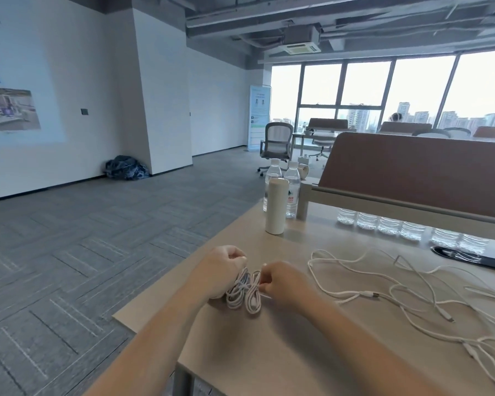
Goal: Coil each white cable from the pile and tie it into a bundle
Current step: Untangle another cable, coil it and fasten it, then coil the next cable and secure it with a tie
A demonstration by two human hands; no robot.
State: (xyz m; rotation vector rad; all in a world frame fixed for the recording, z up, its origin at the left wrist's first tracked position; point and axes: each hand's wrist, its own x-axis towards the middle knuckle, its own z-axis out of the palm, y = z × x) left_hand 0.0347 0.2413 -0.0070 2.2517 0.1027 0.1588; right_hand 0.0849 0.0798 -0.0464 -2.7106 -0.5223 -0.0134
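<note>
coiled cable: on surface, front-left corner, between both hands
left hand: fingers curled round loops
right hand: fingers pinch tail at coil's waist
handling: light, limp, springy; likely unwinds if released, so grip the waist
pile: loose, to the right

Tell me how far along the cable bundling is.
No finished bundle shows on the table. In hand: one coiled cable, gripped by the left hand while the right hand pinches it at its middle. Left: the loose pile of white cables on the right.
</note>
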